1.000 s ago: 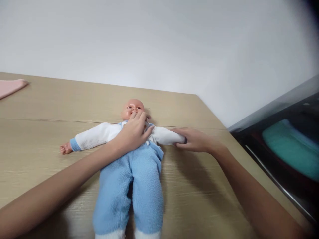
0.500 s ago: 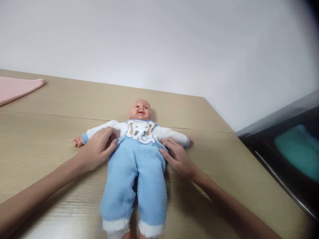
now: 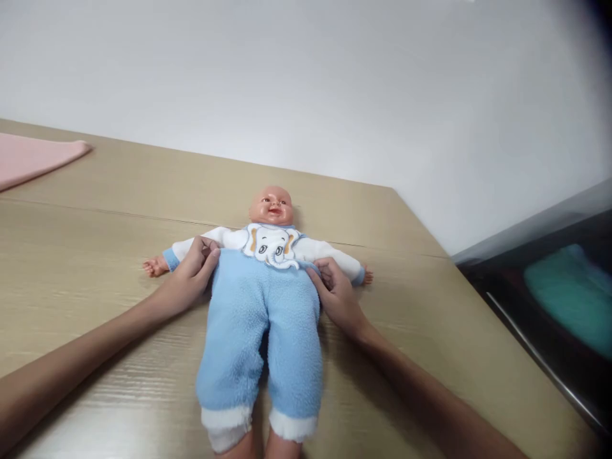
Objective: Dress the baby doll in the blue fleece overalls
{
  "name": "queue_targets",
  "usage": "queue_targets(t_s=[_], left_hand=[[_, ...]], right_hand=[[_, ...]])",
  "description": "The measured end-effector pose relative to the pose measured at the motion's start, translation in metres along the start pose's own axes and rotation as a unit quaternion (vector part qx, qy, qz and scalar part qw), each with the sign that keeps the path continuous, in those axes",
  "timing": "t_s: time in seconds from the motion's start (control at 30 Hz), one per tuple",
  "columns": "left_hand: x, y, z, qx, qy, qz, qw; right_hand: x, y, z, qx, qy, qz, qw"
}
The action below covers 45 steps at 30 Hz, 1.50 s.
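A baby doll [image 3: 271, 205] lies on its back, head away from me and arms spread. It wears a white top with an elephant face [image 3: 272, 245] on the chest and light blue fleece pants [image 3: 262, 306] with white cuffs. My left hand [image 3: 194, 268] pinches the waistband of the pants at its left edge. At the opposite edge, my right hand [image 3: 335, 287] grips the same waistband between thumb and fingers. The waistband is stretched sideways between both hands, just below the elephant's trunk. The doll's feet are out of view.
The wooden table [image 3: 119, 172] has a seam running across it. Folded pink cloth [image 3: 38, 156] lies at the far left. Beyond the table's right edge is a dark piece of furniture with a green item [image 3: 568, 296] on it. A pale wall [image 3: 287, 76] stands behind.
Both hands have closed on the waistband and pulled it upward and outward. The pants sit higher, and more of the doll's lower legs shows beneath the cuffs.
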State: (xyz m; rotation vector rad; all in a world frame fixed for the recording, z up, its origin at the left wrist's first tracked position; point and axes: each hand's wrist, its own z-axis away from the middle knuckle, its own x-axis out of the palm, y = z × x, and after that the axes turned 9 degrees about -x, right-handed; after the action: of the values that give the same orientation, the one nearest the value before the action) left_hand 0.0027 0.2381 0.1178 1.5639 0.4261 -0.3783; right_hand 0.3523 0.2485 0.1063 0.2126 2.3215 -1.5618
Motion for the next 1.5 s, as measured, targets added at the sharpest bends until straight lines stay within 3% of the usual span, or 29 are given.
queue_targets(t_s=[0.23, 0.37, 0.47, 0.57, 0.67, 0.8, 0.97, 1.2, 1.27, 1.37, 1.43, 1.5], left_hand=[[0.001, 0.002, 0.003, 0.044, -0.008, -0.032, 0.998], [-0.007, 0.003, 0.007, 0.109, -0.041, -0.106, 0.988], [-0.007, 0.002, 0.008, 0.055, -0.042, -0.039, 0.997], [-0.001, -0.002, 0.009, -0.031, -0.023, 0.061, 0.997], [0.010, -0.005, 0.009, -0.080, -0.027, 0.176, 0.981], [0.017, -0.004, 0.006, -0.109, -0.044, 0.256, 0.960], [0.009, -0.002, -0.002, -0.081, -0.054, 0.188, 0.977], [0.006, -0.005, -0.006, 0.012, -0.078, 0.053, 0.995], [0.010, -0.006, -0.006, 0.045, -0.040, 0.007, 0.998], [0.010, -0.007, -0.007, 0.104, 0.034, -0.051, 0.993], [0.005, -0.004, -0.007, 0.127, 0.084, -0.090, 0.984], [-0.001, 0.005, -0.007, 0.141, 0.135, -0.124, 0.973]], right_hand=[[-0.009, -0.004, 0.009, -0.056, 0.021, 0.104, 0.993], [-0.026, -0.010, 0.008, -0.106, -0.044, 0.179, 0.977], [-0.029, -0.010, 0.007, -0.124, -0.089, 0.157, 0.976], [-0.022, -0.004, 0.008, -0.067, -0.083, 0.075, 0.991], [-0.013, 0.002, 0.009, 0.001, -0.059, -0.013, 0.998], [-0.011, 0.005, 0.006, 0.018, -0.052, -0.055, 0.997], [-0.013, 0.004, 0.006, -0.002, -0.043, 0.001, 0.999], [-0.016, 0.002, 0.009, -0.084, -0.019, 0.171, 0.982], [-0.027, 0.001, 0.006, -0.120, 0.001, 0.232, 0.965], [-0.062, 0.006, -0.006, -0.170, 0.012, 0.332, 0.928], [-0.093, 0.013, -0.015, -0.199, -0.020, 0.358, 0.912], [-0.122, 0.023, -0.022, -0.192, -0.072, 0.327, 0.923]])
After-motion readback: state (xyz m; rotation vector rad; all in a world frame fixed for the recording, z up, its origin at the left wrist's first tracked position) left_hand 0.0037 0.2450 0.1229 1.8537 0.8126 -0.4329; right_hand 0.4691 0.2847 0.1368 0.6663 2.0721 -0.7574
